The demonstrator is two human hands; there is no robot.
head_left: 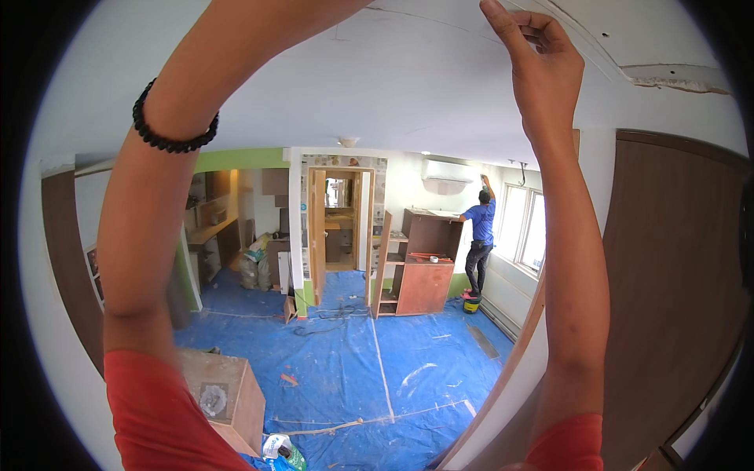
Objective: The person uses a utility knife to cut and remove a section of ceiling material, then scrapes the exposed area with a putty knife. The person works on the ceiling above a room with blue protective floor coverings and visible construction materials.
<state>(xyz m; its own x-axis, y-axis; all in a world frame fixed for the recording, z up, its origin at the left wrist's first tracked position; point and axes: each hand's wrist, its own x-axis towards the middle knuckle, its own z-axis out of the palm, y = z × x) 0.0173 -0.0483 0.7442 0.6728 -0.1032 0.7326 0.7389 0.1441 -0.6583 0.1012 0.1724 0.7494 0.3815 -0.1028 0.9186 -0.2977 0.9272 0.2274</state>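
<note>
Both my forearms reach up toward the white ceiling (377, 94). My left arm, with a black beaded bracelet, runs out past the top edge, so that hand is out of sight. My right hand (538, 59) is raised at the top, thumb and fingers curled close together near a crack line in the ceiling. Whatever its fingertips hold, if anything, is too hidden to make out. Right of it is a ceiling recess (679, 82) with a rough, chipped edge.
A co-worker (481, 228) in blue stands on a bucket (470, 306) by the window, arm raised, beside a wooden cabinet (422, 286). A wooden box (239, 392) sits low left on blue floor sheeting (338, 369). A doorway (338, 235) is ahead; a dark panel (667, 275) is right.
</note>
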